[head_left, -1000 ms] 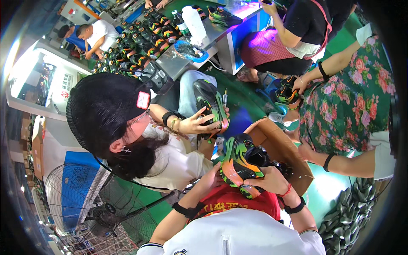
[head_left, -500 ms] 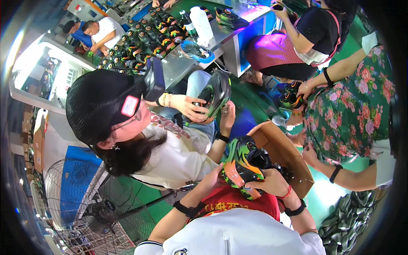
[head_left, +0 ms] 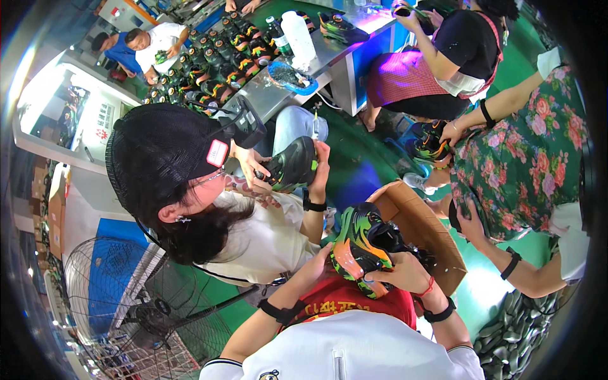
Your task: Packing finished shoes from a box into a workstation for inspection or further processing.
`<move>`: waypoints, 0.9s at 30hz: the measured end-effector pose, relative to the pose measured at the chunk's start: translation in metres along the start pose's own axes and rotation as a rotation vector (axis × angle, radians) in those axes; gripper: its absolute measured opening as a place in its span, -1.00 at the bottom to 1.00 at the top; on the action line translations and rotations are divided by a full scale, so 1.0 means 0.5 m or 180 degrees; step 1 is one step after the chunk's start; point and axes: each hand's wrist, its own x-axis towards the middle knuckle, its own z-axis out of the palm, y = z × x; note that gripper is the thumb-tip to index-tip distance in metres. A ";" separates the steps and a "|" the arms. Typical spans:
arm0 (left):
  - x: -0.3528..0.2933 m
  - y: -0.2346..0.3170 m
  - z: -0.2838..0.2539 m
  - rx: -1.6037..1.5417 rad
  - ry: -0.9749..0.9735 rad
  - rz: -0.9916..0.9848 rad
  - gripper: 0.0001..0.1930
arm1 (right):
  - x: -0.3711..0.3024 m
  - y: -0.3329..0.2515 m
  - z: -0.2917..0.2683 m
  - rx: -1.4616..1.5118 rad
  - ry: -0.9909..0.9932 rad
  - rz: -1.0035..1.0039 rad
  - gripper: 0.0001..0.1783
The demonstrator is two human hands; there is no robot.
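A sneaker (head_left: 358, 237) in black, green and orange is held over my lap. My left hand (head_left: 320, 261) supports its left side, with the fingertips partly hidden by the shoe. Wrapped round its lower right side is my right hand (head_left: 403, 273), thumb over the orange sole edge. The shoe's dark opening faces right, towards an open cardboard box (head_left: 437, 237) whose dark contents I cannot make out. A red apron (head_left: 354, 306) lies beneath both hands.
On my left a co-worker in a black cap (head_left: 158, 171) handles a dark sneaker (head_left: 295, 166). A fan (head_left: 149, 310) stands at lower left. Another person in a floral top (head_left: 519, 164) sits at right, above piled dark shoe forms (head_left: 519, 332). Rows of shoes crowd the metal bench (head_left: 253, 107).
My hands and sneaker stay nearly still. The co-worker on my left has turned their sneaker and drawn it slightly lower and left. The floral-topped person's lower hand now holds a dark piece.
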 end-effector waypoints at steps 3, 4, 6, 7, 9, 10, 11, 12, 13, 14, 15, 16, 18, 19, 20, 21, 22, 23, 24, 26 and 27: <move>0.000 0.001 0.001 0.0028 0.0003 0.0077 -0.42 | 0.000 0.003 0.001 0.0017 0.0006 -0.0005 -0.47; 0.000 0.002 0.001 0.0030 -0.0001 0.0072 -0.42 | 0.001 0.007 0.002 0.0033 0.0015 -0.0048 -0.46; 0.002 0.002 0.000 0.0037 0.0037 0.0052 -0.42 | 0.003 0.015 0.004 -0.0002 0.0028 -0.0073 -0.45; 0.004 0.001 -0.002 0.0035 0.0040 0.0051 -0.42 | 0.005 0.016 0.004 -0.0038 0.0033 -0.0107 -0.44; 0.006 0.001 -0.005 0.0051 0.0034 0.0072 -0.42 | 0.007 0.014 0.001 -0.0028 0.0012 -0.0075 -0.44; 0.007 0.002 -0.005 0.0049 0.0032 0.0069 -0.42 | 0.008 0.012 -0.001 -0.0017 0.0000 -0.0040 -0.44; 0.007 0.004 -0.003 0.0057 0.0065 0.0039 -0.42 | 0.008 0.010 -0.002 -0.0018 0.0000 -0.0037 -0.44; 0.007 0.006 -0.003 0.0065 0.0099 0.0009 -0.42 | 0.009 0.009 -0.004 -0.0021 -0.0023 -0.0027 -0.44; 0.008 0.005 -0.004 0.0063 0.0098 0.0010 -0.42 | 0.009 0.008 -0.004 -0.0024 -0.0047 -0.0019 -0.45; 0.010 0.004 -0.007 0.0073 0.0131 -0.0024 -0.42 | 0.010 0.008 -0.004 -0.0027 -0.0046 -0.0020 -0.45; 0.011 0.004 -0.008 0.0083 0.0165 -0.0057 -0.42 | 0.010 0.009 -0.004 -0.0015 -0.0026 -0.0058 -0.46; 0.011 0.003 -0.008 0.0081 0.0164 -0.0058 -0.42 | 0.009 0.009 -0.003 -0.0001 -0.0008 -0.0093 -0.46; 0.008 0.004 -0.006 0.0019 0.0166 -0.0068 -0.43 | 0.005 0.002 -0.005 0.0055 -0.0003 -0.0088 -0.48; 0.007 0.006 -0.004 0.0011 0.0159 -0.0076 -0.43 | 0.005 -0.002 -0.006 0.0109 -0.0001 -0.0072 -0.49; 0.005 0.008 -0.001 0.0027 0.0182 -0.0060 -0.43 | 0.006 0.001 -0.005 0.0107 -0.0003 -0.0059 -0.49; 0.004 0.009 0.001 0.0043 0.0206 -0.0045 -0.43 | 0.008 0.007 -0.003 0.0065 0.0005 -0.0079 -0.51; 0.005 0.006 -0.002 0.0042 0.0206 -0.0040 -0.43 | 0.007 0.011 -0.001 0.0020 0.0015 -0.0116 -0.53; 0.008 0.000 -0.007 0.0002 0.0183 -0.0054 -0.43 | 0.005 0.010 0.000 0.0017 0.0014 -0.0119 -0.53; 0.009 -0.004 -0.009 -0.0039 0.0161 -0.0069 -0.43 | 0.002 0.007 0.000 0.0018 0.0017 -0.0129 -0.55; 0.008 -0.004 -0.007 -0.0045 0.0134 -0.0025 -0.43 | -0.001 0.005 0.000 0.0016 0.0024 -0.0143 -0.56; 0.007 -0.004 -0.005 -0.0052 0.0109 0.0016 -0.43 | -0.001 0.004 0.000 0.0043 0.0000 -0.0133 -0.57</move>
